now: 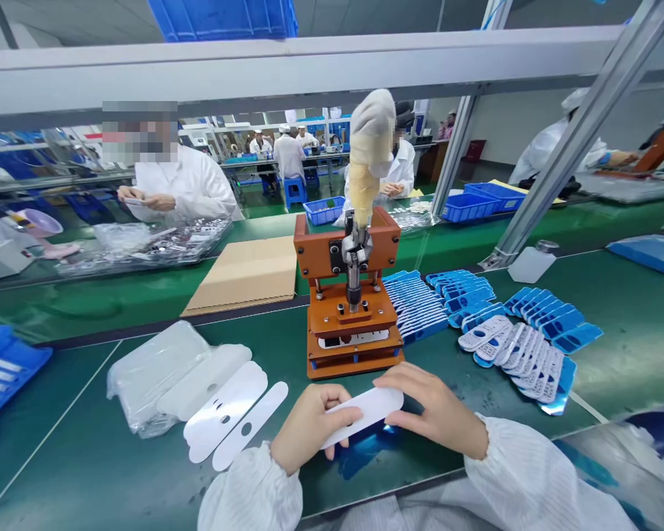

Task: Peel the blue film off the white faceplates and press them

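A white oblong plate [380, 405] with rounded ends is held just above the green table. My left hand [310, 424] grips its left part, thumb on top and fingers beneath. At the right end, my right hand [434, 409] pinches the plate between thumb and fingers. Below them a shiny blue piece [359, 459] lies on the table, partly hidden by my hands. Beyond my hands stands a brown hand press [354, 321] with a cloth-wrapped lever [368, 155]. A white plate with dark openings [373, 338] sits between its lower layers. Other white plates with holes [226, 413] lie to my left.
Plastic-wrapped sheets [158, 376] lie at left, near a blue tray [5, 376]. Rows of blue-filmed plates [550, 313] and perforated white pieces [523, 358] spread rightward. Behind are cardboard [249, 273], a white bottle [532, 263] and a metal frame post [564, 147]. Co-workers [171, 181] sit opposite.
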`<action>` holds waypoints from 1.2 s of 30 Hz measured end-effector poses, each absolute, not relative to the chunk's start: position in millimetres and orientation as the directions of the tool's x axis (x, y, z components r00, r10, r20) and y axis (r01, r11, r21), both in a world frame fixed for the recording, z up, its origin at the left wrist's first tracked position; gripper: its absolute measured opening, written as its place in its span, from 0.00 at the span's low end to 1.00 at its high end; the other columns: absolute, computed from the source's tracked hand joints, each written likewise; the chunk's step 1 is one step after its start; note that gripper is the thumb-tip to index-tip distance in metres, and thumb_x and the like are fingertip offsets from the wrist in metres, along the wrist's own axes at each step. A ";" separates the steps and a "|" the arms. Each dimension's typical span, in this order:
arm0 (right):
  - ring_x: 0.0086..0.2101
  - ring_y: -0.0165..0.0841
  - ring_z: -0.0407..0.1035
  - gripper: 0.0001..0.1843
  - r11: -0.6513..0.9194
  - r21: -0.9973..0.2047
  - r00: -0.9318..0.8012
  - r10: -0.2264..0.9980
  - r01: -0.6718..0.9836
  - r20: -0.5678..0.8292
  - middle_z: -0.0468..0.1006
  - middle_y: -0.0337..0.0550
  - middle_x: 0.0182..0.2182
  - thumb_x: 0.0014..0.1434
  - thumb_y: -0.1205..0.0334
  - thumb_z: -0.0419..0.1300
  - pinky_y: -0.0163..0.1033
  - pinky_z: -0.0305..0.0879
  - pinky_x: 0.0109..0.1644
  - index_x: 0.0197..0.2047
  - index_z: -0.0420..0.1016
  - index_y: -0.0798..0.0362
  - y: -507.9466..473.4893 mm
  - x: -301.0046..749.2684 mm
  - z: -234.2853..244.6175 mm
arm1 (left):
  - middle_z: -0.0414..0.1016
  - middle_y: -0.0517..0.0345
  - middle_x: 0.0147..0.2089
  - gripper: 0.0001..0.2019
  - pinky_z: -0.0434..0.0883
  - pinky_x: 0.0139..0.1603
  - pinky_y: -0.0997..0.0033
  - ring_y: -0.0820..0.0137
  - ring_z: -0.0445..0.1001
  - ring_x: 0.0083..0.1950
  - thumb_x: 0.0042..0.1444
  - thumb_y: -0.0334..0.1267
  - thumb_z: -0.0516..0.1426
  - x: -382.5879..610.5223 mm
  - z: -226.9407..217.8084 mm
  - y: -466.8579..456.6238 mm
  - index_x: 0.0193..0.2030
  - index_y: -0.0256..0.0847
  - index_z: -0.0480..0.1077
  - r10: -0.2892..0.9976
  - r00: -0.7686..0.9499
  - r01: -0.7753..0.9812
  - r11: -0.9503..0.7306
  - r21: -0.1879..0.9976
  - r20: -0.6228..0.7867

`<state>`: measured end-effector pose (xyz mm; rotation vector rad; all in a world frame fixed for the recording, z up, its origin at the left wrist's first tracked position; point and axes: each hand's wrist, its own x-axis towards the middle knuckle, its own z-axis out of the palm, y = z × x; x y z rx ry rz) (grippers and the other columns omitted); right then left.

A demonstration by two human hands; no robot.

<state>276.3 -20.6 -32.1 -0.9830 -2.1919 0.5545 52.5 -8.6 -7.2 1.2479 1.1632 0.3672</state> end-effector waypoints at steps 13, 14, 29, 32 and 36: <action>0.49 0.43 0.64 0.16 0.495 -0.562 -0.279 0.859 0.663 0.429 0.70 0.50 0.48 0.56 0.53 0.60 0.49 0.64 0.53 0.45 0.74 0.52 55.8 295.2 -43.6 | 0.68 0.51 0.55 0.19 0.70 0.47 0.65 0.66 0.68 0.52 0.61 0.44 0.49 32.2 -55.5 21.1 0.57 0.46 0.63 0.935 -0.115 0.549 -0.222 0.806 0.336; 0.50 0.43 0.63 0.17 0.488 -0.572 -0.291 0.867 0.659 0.405 0.70 0.49 0.49 0.56 0.53 0.60 0.49 0.64 0.53 0.47 0.74 0.52 59.6 292.1 -42.8 | 0.67 0.51 0.56 0.18 0.70 0.48 0.64 0.66 0.68 0.53 0.61 0.44 0.48 34.5 -59.5 22.9 0.57 0.46 0.62 0.929 -0.100 0.562 -0.242 0.791 0.355; 0.53 0.43 0.61 0.20 0.420 -0.650 -0.308 0.907 0.633 0.287 0.67 0.46 0.54 0.57 0.51 0.59 0.50 0.64 0.54 0.51 0.72 0.48 68.1 281.9 -37.5 | 0.66 0.54 0.56 0.15 0.67 0.56 0.66 0.70 0.65 0.57 0.63 0.38 0.47 41.4 -71.3 25.1 0.55 0.45 0.64 0.880 -0.061 0.642 -0.327 0.694 0.471; 0.53 0.43 0.62 0.21 0.433 -0.636 -0.305 0.901 0.639 0.307 0.68 0.47 0.53 0.57 0.50 0.59 0.50 0.65 0.54 0.51 0.72 0.48 69.7 283.2 -37.9 | 0.68 0.54 0.55 0.13 0.66 0.56 0.63 0.68 0.65 0.55 0.62 0.37 0.48 39.8 -68.8 24.6 0.51 0.44 0.68 0.866 -0.018 0.684 -0.354 0.638 0.500; 0.51 0.42 0.64 0.16 0.497 -0.557 -0.269 0.855 0.665 0.442 0.70 0.49 0.49 0.60 0.51 0.55 0.49 0.66 0.52 0.46 0.75 0.50 60.3 292.8 -45.6 | 0.70 0.53 0.53 0.14 0.67 0.49 0.62 0.66 0.68 0.50 0.61 0.34 0.49 37.7 -67.4 26.5 0.52 0.42 0.68 0.793 0.085 0.810 -0.407 0.422 0.603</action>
